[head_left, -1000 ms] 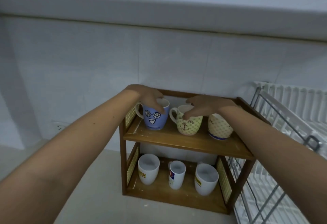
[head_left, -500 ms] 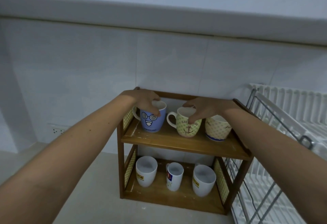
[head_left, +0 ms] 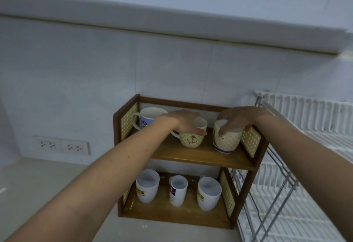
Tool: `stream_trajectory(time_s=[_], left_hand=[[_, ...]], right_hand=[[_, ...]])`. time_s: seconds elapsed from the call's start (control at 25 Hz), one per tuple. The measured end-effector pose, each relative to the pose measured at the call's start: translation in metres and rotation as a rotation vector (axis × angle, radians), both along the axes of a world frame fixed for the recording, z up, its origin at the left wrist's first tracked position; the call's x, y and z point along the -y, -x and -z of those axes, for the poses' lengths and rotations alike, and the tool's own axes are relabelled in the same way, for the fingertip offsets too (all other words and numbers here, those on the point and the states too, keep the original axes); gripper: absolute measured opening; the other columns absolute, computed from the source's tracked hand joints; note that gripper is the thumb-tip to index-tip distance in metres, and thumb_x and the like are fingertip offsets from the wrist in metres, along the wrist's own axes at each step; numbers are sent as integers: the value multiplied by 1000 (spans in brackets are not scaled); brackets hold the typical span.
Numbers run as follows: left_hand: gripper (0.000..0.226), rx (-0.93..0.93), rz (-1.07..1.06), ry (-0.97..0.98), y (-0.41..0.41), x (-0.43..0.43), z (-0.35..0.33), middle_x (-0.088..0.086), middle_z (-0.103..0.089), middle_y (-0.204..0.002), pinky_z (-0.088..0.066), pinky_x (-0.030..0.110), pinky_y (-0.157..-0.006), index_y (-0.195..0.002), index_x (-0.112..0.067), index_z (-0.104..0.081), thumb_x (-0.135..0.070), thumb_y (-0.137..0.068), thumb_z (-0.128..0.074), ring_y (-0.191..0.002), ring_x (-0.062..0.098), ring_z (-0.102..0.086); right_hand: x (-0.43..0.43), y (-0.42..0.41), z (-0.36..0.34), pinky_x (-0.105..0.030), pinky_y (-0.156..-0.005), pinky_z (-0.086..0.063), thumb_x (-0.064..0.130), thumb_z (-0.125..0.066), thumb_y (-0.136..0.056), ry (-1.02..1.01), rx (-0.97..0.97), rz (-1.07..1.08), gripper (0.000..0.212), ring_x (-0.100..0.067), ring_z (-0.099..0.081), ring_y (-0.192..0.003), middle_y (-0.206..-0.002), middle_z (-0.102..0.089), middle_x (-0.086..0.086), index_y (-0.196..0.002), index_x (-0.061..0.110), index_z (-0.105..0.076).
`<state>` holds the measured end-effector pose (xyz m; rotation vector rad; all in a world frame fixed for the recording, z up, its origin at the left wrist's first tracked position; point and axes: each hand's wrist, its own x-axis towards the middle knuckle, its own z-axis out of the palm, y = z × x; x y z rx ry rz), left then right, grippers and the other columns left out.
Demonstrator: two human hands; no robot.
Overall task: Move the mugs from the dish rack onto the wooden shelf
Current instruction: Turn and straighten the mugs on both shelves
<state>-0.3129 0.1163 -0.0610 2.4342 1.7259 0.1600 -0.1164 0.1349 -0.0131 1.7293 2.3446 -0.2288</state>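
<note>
The wooden shelf [head_left: 200, 156] has two tiers. On its top board stand a blue mug with a spiral-eyed face [head_left: 144, 120] at the left, a cream anchor mug [head_left: 192, 140] in the middle and a cream dotted mug with a blue base [head_left: 226, 143] at the right. My left hand [head_left: 183, 122] grips the anchor mug by its rim from above. My right hand [head_left: 237, 121] grips the rim of the dotted mug, which leans slightly. Nothing touches the blue mug. Three white mugs [head_left: 147, 189] stand on the lower tier.
A white wire dish rack [head_left: 305, 165] stands directly right of the shelf, its metal legs close to the shelf's side. Two wall sockets [head_left: 63, 146] sit on the tiled wall at the left. The pale counter [head_left: 38, 184] lies in front and to the left.
My left hand has left the blue mug and now holds the anchor mug. My right hand has shifted from the anchor mug to the dotted mug at the right.
</note>
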Motion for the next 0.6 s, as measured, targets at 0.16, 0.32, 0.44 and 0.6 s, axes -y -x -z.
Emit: stream_trajectory(time_s=[0.16, 0.32, 0.44, 0.6], left_hand=[[84, 1, -13, -70, 0, -7, 2, 7, -48, -143, -44, 40, -99, -143, -18, -36, -62, -76, -61, -124, 27, -48], [86, 4, -9, -91, 2, -5, 5, 7, -44, -147, -39, 38, -99, -145, -20, -32, -63, -76, -61, -129, 28, -44], [86, 9, -3, -94, 4, -6, 3, 7, -45, -146, -40, 38, -98, -144, -20, -34, -62, -75, -62, -128, 28, -44], [85, -22, -12, -106, 2, -6, 3, 8, -47, -144, -42, 37, -95, -144, -18, -34, -60, -76, -63, -126, 29, -46]], right_hand=[[3, -10, -4, -34, -77, -54, 16, -78, -71, 102, -71, -54, 72, -22, -39, -120, -143, -36, 4, -130, 35, -42], [2, -6, -4, -32, -83, -44, 2, -73, -69, 115, -32, -116, 74, -23, -35, -127, -144, -35, 0, -128, 34, -41], [2, -3, 2, -31, -81, -46, 41, -70, -78, 29, -9, -40, 70, -25, -42, -118, -144, -38, -4, -137, 32, -34], [-4, -4, 15, -35, -85, -46, 55, -68, -74, -132, 66, -35, 80, -29, -44, -125, -145, -41, -5, -141, 27, -33]])
